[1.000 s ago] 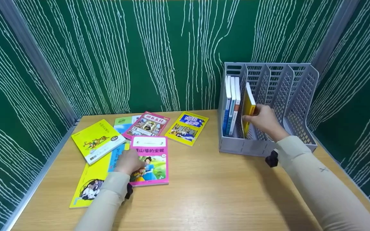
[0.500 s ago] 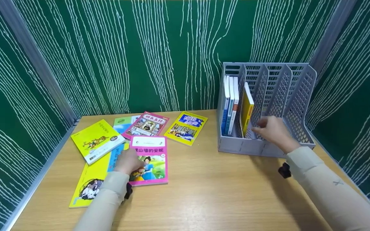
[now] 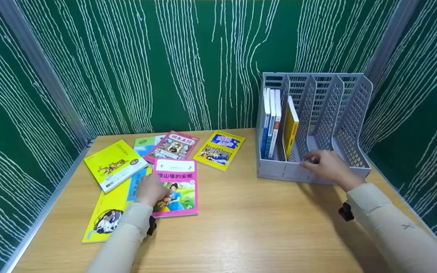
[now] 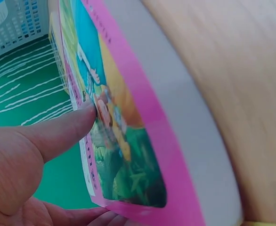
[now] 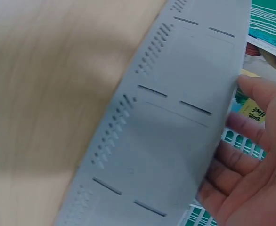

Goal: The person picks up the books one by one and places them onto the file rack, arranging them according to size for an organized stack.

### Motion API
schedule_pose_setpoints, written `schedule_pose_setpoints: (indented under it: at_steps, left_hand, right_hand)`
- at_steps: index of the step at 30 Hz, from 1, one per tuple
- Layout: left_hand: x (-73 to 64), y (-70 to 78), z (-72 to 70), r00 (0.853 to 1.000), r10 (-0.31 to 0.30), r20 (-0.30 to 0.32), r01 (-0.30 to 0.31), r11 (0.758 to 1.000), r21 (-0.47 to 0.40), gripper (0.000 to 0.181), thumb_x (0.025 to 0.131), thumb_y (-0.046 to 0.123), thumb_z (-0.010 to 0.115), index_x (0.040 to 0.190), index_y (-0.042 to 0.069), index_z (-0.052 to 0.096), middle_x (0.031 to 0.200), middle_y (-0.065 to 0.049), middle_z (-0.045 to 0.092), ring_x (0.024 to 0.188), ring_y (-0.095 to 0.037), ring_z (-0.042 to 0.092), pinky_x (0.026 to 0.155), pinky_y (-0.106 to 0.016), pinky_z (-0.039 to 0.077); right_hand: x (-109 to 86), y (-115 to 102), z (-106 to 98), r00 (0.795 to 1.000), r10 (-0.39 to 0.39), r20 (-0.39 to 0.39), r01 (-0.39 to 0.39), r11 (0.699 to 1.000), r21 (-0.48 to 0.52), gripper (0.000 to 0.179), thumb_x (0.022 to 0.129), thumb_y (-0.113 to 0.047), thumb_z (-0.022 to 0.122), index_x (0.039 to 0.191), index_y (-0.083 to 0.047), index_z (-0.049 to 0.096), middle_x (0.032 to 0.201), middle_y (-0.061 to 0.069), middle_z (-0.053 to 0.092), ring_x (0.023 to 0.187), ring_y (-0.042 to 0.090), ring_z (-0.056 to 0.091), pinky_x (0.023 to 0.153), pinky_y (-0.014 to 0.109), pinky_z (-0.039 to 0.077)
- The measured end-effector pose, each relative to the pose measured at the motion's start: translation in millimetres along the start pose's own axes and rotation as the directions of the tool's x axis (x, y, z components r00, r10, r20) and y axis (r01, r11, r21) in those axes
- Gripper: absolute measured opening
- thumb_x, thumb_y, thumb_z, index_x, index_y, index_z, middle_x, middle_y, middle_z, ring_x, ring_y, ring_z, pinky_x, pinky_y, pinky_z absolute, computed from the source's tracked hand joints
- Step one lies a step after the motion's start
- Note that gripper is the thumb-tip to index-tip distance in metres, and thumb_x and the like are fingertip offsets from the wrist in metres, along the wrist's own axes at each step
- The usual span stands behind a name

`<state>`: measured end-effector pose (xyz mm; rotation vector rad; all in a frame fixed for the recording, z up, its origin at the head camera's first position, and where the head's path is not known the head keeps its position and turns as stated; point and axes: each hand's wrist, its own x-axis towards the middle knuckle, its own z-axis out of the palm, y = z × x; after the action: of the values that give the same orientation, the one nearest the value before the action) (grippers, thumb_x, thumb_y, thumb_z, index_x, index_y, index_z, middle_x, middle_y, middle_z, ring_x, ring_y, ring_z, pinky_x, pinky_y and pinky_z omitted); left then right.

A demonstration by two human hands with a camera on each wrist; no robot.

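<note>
A pink-bordered book (image 3: 183, 197) lies on the table, picturing a figure in a blue dress. My left hand (image 3: 151, 190) pinches its left edge, the thumb (image 4: 74, 127) on the cover and the other fingers partly hidden at its edge. At the front wall of a grey file rack (image 3: 275, 169) is my right hand (image 3: 326, 165). Its fingers are loosely bent, with several fingertips hidden behind the wall's top edge and no book held. A yellow book (image 3: 291, 127) stands upright in the second compartment from the left; three white-edged books (image 3: 273, 129) fill the first.
Left of the pink book lie a yellow book with a tiger picture (image 3: 116, 165) and a larger yellow book (image 3: 106, 212) partly beneath it. Behind are a red-pink book (image 3: 175, 146) over a green-blue one (image 3: 142, 143), and another yellow book (image 3: 220, 149). Green panels border the table.
My right hand has let go of the upright yellow book and moved down and right to the rack's front wall. The left hand stays on the pink book.
</note>
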<state>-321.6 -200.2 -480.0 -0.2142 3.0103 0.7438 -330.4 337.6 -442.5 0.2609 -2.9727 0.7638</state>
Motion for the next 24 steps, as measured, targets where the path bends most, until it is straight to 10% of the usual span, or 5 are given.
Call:
schedule_pose_setpoints:
  at_steps: [11, 17, 24]
  left_hand:
    - [-0.8, 1.7, 0.6, 1.0, -0.017, -0.01, 0.017, 0.999, -0.032, 0.05, 0.087, 0.025, 0.092, 0.116, -0.011, 0.072, 0.118, -0.025, 0.066, 0.116, -0.044, 0.056, 0.113, -0.063, 0.045]
    - [3.2, 0.2, -1.3, 0.998, -0.046, 0.038, 0.051, 0.991, -0.122, 0.042, 0.089, 0.024, 0.091, 0.113, -0.006, 0.075, 0.103, -0.017, 0.067, 0.099, -0.032, 0.057, 0.094, -0.047, 0.053]
    - [3.7, -6.3, -2.4, 0.991, -0.042, 0.127, 0.074, 0.963, -0.26, 0.077, 0.097, 0.022, 0.082, 0.157, -0.005, 0.043, 0.148, -0.027, 0.056, 0.133, -0.041, 0.057, 0.119, -0.06, 0.048]
  right_hand:
    - [0.7, 5.1, 12.8, 0.997, -0.025, 0.073, 0.034, 0.991, -0.126, 0.05, 0.114, -0.036, 0.054, 0.122, 0.01, 0.073, 0.091, 0.015, 0.074, 0.075, 0.023, 0.061, 0.068, 0.041, 0.054]
    - [0.8, 5.9, 15.5, 0.998, -0.022, 0.065, 0.03, 0.99, -0.138, 0.052, 0.114, -0.039, 0.053, 0.12, 0.009, 0.072, 0.087, 0.012, 0.07, 0.075, 0.023, 0.059, 0.067, 0.04, 0.052]
    - [-0.6, 7.3, 17.2, 0.998, -0.016, 0.068, 0.025, 0.992, -0.124, 0.053, 0.115, -0.04, 0.052, 0.124, 0.008, 0.072, 0.096, 0.016, 0.075, 0.081, 0.025, 0.063, 0.078, 0.051, 0.059]
